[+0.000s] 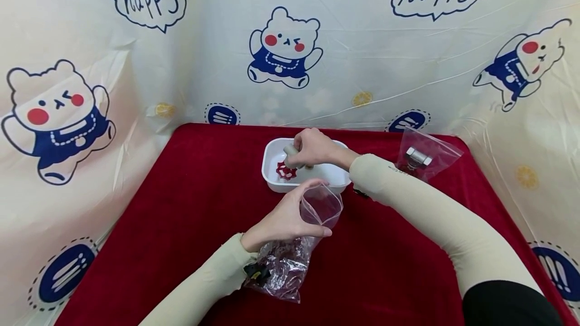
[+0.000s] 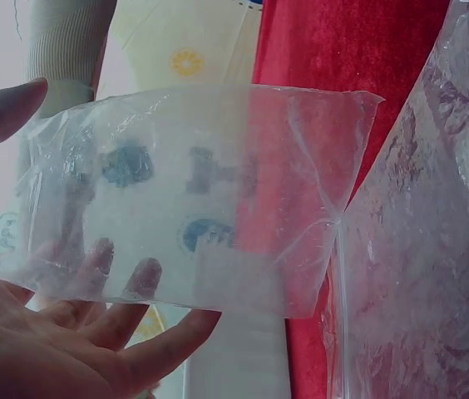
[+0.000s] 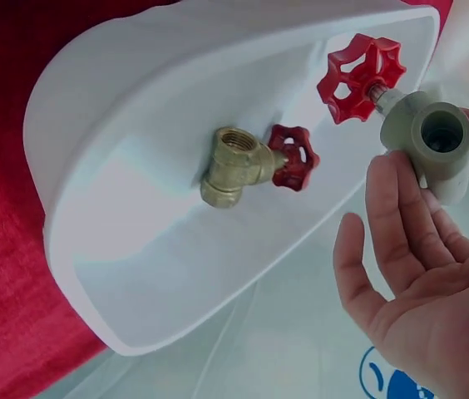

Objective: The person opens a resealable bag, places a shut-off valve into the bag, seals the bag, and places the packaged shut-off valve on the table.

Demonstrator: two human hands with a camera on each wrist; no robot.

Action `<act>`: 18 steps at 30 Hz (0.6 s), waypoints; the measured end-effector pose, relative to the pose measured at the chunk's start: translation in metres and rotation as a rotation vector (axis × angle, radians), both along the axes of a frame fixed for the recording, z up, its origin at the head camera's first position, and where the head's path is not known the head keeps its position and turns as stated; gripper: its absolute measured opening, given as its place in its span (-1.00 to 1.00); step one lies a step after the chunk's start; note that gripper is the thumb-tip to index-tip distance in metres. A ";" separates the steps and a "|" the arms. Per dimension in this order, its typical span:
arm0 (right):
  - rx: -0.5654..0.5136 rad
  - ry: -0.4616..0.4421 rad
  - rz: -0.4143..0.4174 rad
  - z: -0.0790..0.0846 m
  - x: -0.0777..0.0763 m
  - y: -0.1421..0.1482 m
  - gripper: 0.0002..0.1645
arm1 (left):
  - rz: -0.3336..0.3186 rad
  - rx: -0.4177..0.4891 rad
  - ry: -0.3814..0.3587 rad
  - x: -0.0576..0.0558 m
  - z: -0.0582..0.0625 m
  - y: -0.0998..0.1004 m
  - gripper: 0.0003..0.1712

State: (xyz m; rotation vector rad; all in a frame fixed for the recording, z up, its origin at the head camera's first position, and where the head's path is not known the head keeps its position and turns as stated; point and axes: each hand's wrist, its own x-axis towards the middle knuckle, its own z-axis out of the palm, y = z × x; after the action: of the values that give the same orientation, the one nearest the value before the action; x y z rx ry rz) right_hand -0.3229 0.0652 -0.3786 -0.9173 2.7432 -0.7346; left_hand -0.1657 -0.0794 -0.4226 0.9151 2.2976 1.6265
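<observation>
My right hand (image 1: 317, 147) grips a grey plastic valve (image 3: 424, 141) with a red handwheel (image 3: 359, 76), over one end of a white tray (image 1: 272, 183). Inside that tray lies a brass valve (image 3: 228, 170), its own red handwheel (image 3: 294, 158) pointing toward the grey one. Nearer the front, my left hand (image 1: 283, 218) holds a clear plastic bag (image 1: 290, 265) at its mouth, thumb and fingers spreading the opening wide. In the left wrist view the bag's upper part (image 2: 276, 199) looks see-through, with nothing inside it.
Towards the back right of the red-covered table (image 1: 195, 205) lies another clear bag (image 1: 441, 152) with a metal fitting (image 1: 418, 157) in it. A printed curtain (image 1: 344, 39) stands around the table's back and sides. My right forearm crosses between tray and bag.
</observation>
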 end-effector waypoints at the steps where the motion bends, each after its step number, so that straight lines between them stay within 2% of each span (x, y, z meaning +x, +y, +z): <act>1: 0.009 0.007 -0.011 0.002 0.001 0.001 -0.61 | 0.003 0.002 -0.006 0.000 0.000 0.000 0.11; 9: 0.028 0.027 -0.104 0.024 0.010 0.005 -0.57 | 0.024 -0.003 -0.009 -0.003 -0.002 -0.001 0.09; 18: -0.084 0.010 -0.139 0.048 0.021 0.018 -0.62 | 0.089 -0.011 0.009 -0.002 -0.003 -0.002 0.11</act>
State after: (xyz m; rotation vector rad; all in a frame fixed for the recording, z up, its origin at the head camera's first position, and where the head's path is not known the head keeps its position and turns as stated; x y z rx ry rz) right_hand -0.3019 0.0836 -0.3305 -0.7532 2.8262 -0.8767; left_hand -0.1680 -0.0815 -0.4254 0.8301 2.3834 1.6454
